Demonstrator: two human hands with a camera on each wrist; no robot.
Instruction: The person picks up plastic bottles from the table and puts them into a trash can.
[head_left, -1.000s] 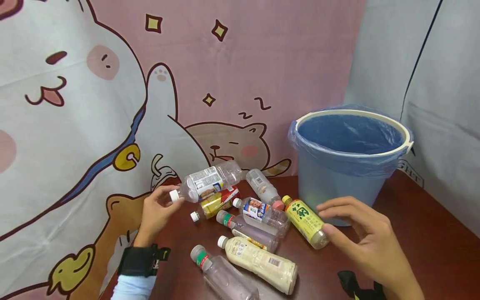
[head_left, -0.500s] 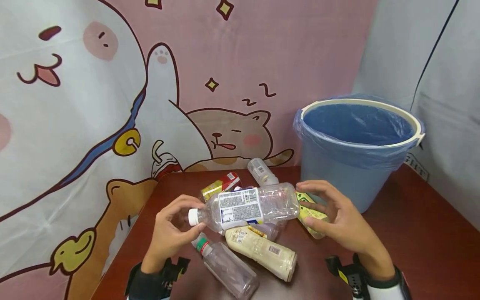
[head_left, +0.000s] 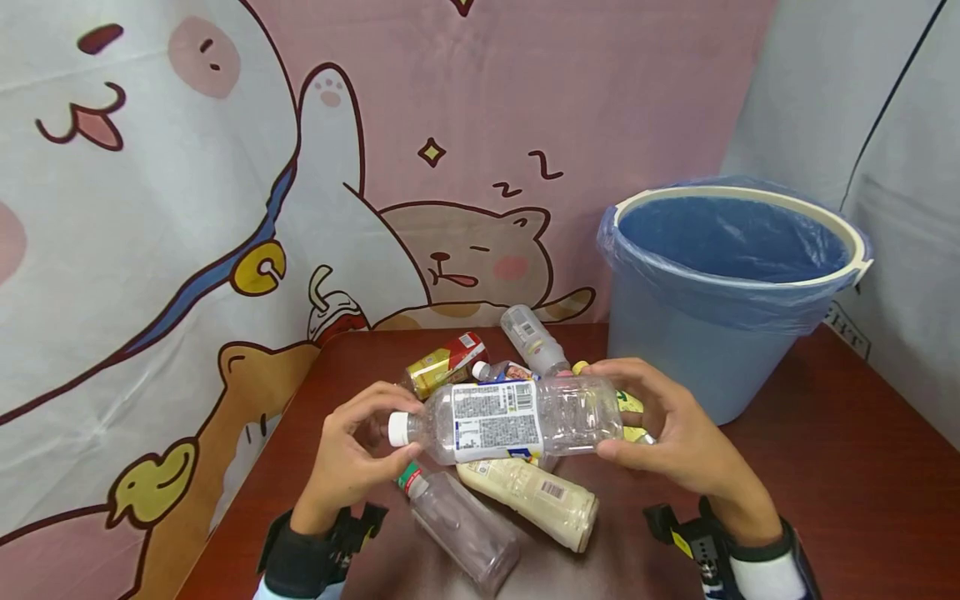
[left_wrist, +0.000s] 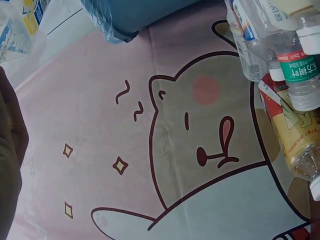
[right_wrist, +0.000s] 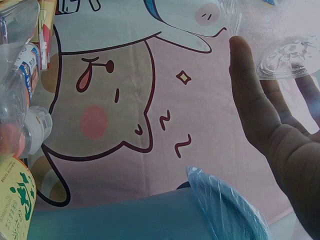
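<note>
Clear bottle (head_left: 510,419) held level above the bench (head_left: 862,467): left hand (head_left: 352,458) fingers pinch the white cap end, right hand (head_left: 675,433) fingers curl round the base. White label, print unreadable. Right wrist view alone shows a green-on-yellow label (right_wrist: 15,200). Since earlier, the bottle sits slightly nearer the blue-lined bucket (head_left: 731,283).

A second ago the clear bottle (head_left: 510,419) hung by its neck from the left hand (head_left: 352,458) alone, up near the backdrop over the far bottles, while the right hand (head_left: 675,433) hovered open and apart by the yellow bottle (head_left: 628,407) — now the clear bottle has come toward the person, lying level above the cream bottle (head_left: 534,498), and the right hand has closed round its base, so both hands hold it
</note>
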